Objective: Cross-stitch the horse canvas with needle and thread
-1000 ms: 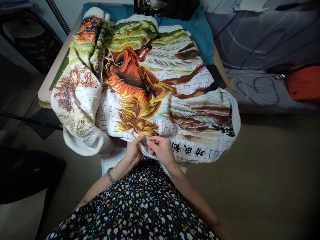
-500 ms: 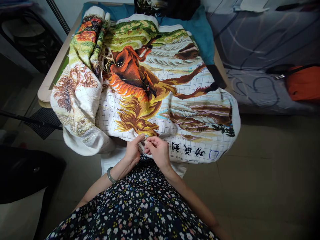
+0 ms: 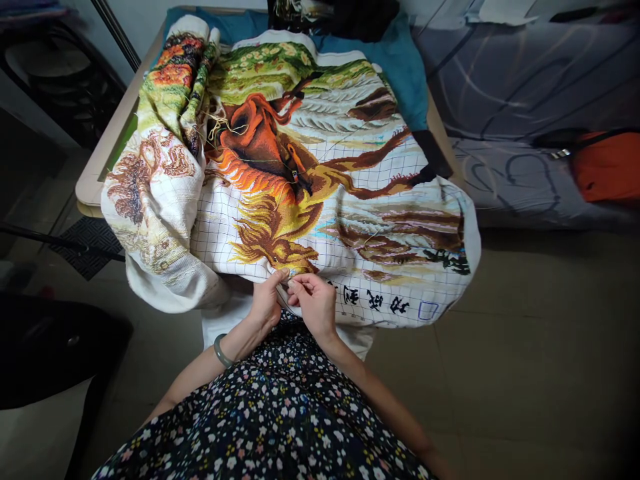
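A large cross-stitch cloth [image 3: 370,167] with a stitched horse, grid lines and black characters drapes over the table toward my lap. My left hand [image 3: 266,300] grips its near edge below the horse's head [image 3: 287,253], thumb on top and the other fingers hidden beneath. Close beside it, my right hand [image 3: 316,300] is closed in a pinch at the same edge. Whatever sits between those fingertips is too small to make out. Loose yellow threads [image 3: 227,125] lie on the cloth near its rolled left part [image 3: 165,167].
The wooden table [image 3: 93,175] carries a teal cloth [image 3: 417,87] under the work. A black bag [image 3: 360,20] lies at the back. Right of the table stands a grey patterned sofa [image 3: 510,173] with an orange bag [image 3: 607,167]. A dark chair [image 3: 60,73] is at the left.
My right hand has shifted very slightly left and stays pinched near the cloth's edge. The left hand and the cloth look nearly unchanged.
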Motion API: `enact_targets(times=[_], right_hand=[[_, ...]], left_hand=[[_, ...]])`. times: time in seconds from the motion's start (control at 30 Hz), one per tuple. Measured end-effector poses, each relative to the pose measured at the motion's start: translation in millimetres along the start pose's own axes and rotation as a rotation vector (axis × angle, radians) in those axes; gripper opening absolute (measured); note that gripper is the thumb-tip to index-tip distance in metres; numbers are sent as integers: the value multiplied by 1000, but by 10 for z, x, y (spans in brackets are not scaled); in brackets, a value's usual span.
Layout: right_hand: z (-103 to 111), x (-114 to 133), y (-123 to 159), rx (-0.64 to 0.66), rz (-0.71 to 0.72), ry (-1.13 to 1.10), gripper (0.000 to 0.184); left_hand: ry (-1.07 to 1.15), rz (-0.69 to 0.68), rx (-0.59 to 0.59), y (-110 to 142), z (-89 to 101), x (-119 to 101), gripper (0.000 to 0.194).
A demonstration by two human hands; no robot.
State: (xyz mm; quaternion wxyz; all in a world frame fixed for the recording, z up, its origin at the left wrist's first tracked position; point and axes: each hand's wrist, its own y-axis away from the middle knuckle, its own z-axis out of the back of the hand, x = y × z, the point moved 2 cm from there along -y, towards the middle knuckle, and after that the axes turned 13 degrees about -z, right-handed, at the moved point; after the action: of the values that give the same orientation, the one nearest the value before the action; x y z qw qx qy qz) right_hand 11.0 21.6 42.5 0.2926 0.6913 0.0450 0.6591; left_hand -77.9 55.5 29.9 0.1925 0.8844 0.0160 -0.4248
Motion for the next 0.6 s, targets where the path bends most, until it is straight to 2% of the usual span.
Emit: enact_targets(times=[0.33,0.47,0.6], right_hand=[[0,25,34,14,-54,-45,24],[9,77,-12,-5,-9,-60,31],[29,164,-93,64,57,54,30]], left_hand=[[28,49,-4,36,19,20,46],[79,64,-6,48,31,40,50],[105,96,3,39,65,73,47]])
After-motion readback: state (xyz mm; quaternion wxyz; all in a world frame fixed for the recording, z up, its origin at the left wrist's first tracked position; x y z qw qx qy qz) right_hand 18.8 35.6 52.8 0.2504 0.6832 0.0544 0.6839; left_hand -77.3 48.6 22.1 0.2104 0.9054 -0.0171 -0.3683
